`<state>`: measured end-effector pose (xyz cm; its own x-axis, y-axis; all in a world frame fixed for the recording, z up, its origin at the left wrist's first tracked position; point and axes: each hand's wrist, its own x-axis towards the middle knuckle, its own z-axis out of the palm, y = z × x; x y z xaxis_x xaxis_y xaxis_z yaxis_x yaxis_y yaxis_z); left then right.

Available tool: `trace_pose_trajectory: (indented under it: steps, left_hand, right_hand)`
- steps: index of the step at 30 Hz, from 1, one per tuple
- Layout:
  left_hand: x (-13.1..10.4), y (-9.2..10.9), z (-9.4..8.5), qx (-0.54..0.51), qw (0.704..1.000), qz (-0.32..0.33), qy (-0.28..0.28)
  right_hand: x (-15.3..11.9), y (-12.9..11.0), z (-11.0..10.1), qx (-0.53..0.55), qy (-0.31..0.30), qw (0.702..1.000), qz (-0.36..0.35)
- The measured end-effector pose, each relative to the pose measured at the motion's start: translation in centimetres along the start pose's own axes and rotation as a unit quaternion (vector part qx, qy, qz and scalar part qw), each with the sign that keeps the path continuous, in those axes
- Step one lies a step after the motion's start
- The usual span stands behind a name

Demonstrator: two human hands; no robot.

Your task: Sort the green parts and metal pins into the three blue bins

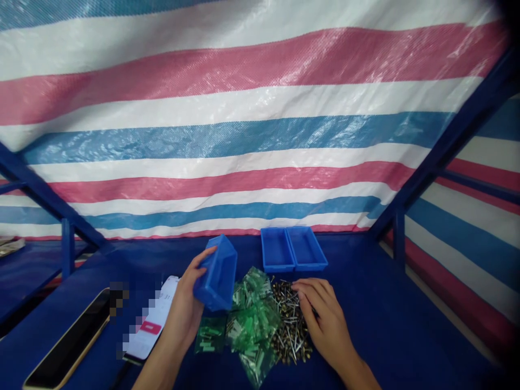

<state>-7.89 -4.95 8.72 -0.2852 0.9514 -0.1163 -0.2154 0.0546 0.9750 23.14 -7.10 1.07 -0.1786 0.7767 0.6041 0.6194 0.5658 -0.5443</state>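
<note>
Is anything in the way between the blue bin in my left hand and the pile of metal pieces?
Yes, the green plastic bags lie between the blue bin in your left hand and the metal pieces.

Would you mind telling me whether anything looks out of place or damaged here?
Nothing looks damaged. The loose screws or nails lie heaped on the bare table, against the green bags, while two blue trays stand empty; that may be deliberate. The blue bin is tilted, but the left hand holds it.
</note>
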Motion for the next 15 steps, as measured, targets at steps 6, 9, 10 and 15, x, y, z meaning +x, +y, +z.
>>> trace_pose_trajectory:
  steps: [6,9,10,15]
  left_hand:
    - [2.8,-0.8,2.2,-0.105,0.992,-0.056,-0.047]
    - [4.5,-1.8,3.2,-0.106,0.992,-0.041,-0.049]
    - [5.0,-2.1,3.5,-0.098,0.994,-0.027,-0.047]
    - [7.5,-4.1,4.4,-0.049,0.998,0.033,-0.019]
  right_hand:
    - [-0.1,0.1,0.0,-0.003,0.001,1.000,-0.004]
    - [0.0,0.2,0.0,-0.012,0.000,1.000,-0.011]
    - [0.0,0.1,0.0,-0.016,-0.001,1.000,-0.014]
    - [0.1,-0.1,-0.1,-0.026,0.001,0.999,-0.018]
